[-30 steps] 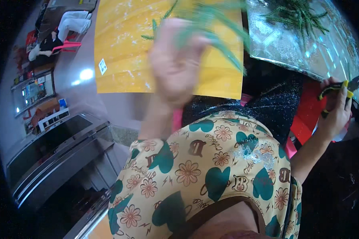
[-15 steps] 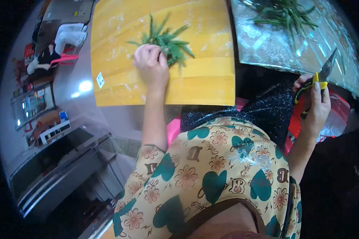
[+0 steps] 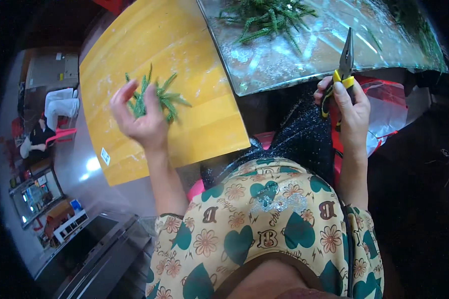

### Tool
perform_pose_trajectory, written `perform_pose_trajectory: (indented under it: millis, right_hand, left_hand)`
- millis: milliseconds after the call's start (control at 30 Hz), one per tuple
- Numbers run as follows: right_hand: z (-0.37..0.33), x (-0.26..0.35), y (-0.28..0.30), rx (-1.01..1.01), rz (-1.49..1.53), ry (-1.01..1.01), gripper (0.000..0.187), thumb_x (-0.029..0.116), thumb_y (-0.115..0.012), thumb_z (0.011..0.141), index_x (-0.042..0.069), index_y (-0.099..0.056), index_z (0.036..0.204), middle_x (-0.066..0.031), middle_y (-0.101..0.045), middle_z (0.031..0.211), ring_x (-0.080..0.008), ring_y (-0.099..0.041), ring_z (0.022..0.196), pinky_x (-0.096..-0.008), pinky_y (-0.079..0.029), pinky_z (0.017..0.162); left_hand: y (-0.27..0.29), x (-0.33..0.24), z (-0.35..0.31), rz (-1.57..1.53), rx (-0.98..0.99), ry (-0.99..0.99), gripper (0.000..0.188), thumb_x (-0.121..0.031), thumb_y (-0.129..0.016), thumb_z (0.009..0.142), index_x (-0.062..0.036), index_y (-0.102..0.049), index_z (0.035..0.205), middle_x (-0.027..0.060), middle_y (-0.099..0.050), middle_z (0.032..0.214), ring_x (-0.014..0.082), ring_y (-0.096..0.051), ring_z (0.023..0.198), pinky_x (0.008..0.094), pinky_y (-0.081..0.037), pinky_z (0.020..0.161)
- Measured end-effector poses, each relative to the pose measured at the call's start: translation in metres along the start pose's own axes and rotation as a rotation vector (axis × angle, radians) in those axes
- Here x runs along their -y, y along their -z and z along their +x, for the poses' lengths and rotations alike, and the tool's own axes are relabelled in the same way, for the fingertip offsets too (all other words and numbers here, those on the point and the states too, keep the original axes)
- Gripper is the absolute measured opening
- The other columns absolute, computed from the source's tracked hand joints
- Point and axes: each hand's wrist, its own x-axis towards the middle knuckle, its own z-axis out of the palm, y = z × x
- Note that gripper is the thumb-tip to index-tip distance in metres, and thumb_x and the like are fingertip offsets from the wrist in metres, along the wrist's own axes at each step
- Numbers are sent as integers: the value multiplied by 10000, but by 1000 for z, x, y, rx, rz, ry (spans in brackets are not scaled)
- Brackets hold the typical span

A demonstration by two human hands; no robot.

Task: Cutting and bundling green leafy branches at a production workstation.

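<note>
With the left hand (image 3: 145, 125) released and right hand (image 3: 353, 110) grasping pliers (image 3: 346, 64), one sprig bunch (image 3: 167, 101) lies centre-left, another pile (image 3: 270, 19) remains top-centre.

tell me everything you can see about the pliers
The pliers have a long, tapering nose of dark grey, metal-looking material and black-and-yellow handles, with the bright yellow showing most just below the head. The right hand grips the handles, its fingers hiding part of them. The nose points away from the person, leaning slightly right, and overlaps the shiny table in view; whether it touches the surface is unclear. Its jaws look shut or nearly so, with nothing visible between them.
</note>
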Motion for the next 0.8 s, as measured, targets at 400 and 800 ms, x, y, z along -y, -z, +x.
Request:
perform_pose_trajectory:
  millis: [400,800]
  right_hand:
    - [-20,3,3,-46,-71,39,205,201,-557,874,-2,-568,899,-38,-601,790,-90,-569,704,-221,-455,646]
    - [0,-7,-4,-5,-180,31,198,147,-554,861,-26,-552,959,-56,-589,850,-102,-564,730,-237,-462,679]
  left_hand:
    - [-152,-79,26,-102,317,-311,110,-191,-634,748,-95,-629,801,68,-581,787,258,-580,750,353,-463,645]
    - [-91,-53,-11,-564,397,92,105,-66,-657,729,-44,-622,825,77,-582,799,194,-570,684,284,-459,590]
